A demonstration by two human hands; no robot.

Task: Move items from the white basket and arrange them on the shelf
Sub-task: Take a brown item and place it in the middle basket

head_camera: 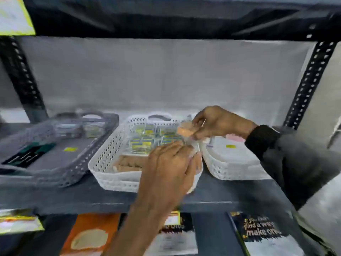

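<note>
Shelf (212, 198): a dark board between black slotted posts, carrying three baskets in a row.
White basket (103, 161): at the middle of the shelf, close to its front edge – perforated walls, a handle at the back wall.
Items in the basket: yellow-and-blue packets (145, 140) fill the back half; tan pieces (129, 163) lie along the front wall. Blur hides the print.
Left hand (169, 167): over the basket's front right corner, fingers curled around something pale and crinkly; what it is cannot be told.
Right hand (215, 122): above the basket's back right corner, fingers pinched on a small orange-tan packet (185, 131) held clear of the items below.
Grey basket (60, 174): toward the left end of the shelf, tilted, with a dark card (27, 154) on its floor.
Second white basket (227, 170): just right of the middle one – its contents are pale and unclear.
Lower shelf: books and an orange packet (90, 235) lie flat.
</note>
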